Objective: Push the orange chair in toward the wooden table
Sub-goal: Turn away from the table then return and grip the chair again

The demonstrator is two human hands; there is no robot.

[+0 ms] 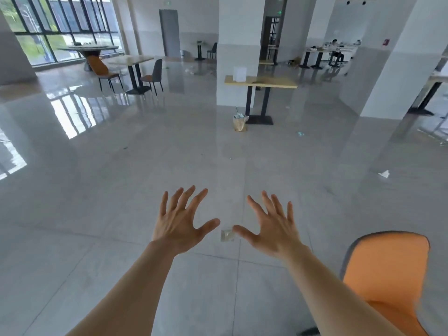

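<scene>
An orange chair with a grey edge stands at the bottom right, close to me; its backrest top and part of its seat show. A wooden table on black legs stands far ahead against a white pillar. My left hand and my right hand are stretched out over the floor, fingers spread, holding nothing. My right forearm crosses in front of the chair's lower part. Neither hand touches the chair.
A wide grey tiled floor lies between me and the table. A small bin stands by the table's base. Another orange chair and grey chairs stand at tables far left. Bits of litter lie about. White pillars rise on the right.
</scene>
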